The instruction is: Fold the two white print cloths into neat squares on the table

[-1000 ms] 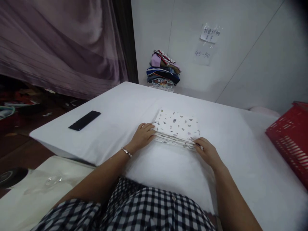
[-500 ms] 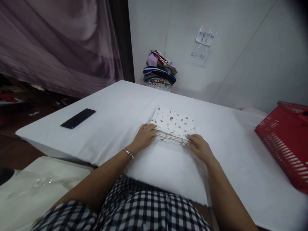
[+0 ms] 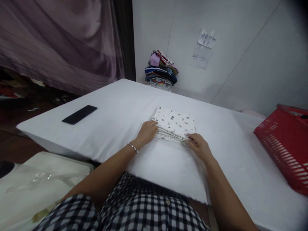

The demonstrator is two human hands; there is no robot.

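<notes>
A folded white cloth with small dark prints [image 3: 175, 123] lies in the middle of the white-covered table [image 3: 115, 112]. My left hand [image 3: 147, 132] rests against its near left corner, fingers curled onto the folded layers. At the near right corner sits my right hand [image 3: 198, 145], its fingers pressed onto the cloth's front edge. Both hands grip the folded edge, and the cloth looks slightly lifted at the front. A bracelet circles my left wrist.
A black phone [image 3: 79, 114] lies on the table's left side. A red plastic basket [image 3: 285, 141] stands at the right edge. A pile of folded clothes [image 3: 161, 70] sits by the wall at the back. A pale surface with clear plastic [image 3: 40, 179] is at lower left.
Both hands have slid a little further onto the cloth's near edge, the right one moving left and inward. The camera view shifted slightly.
</notes>
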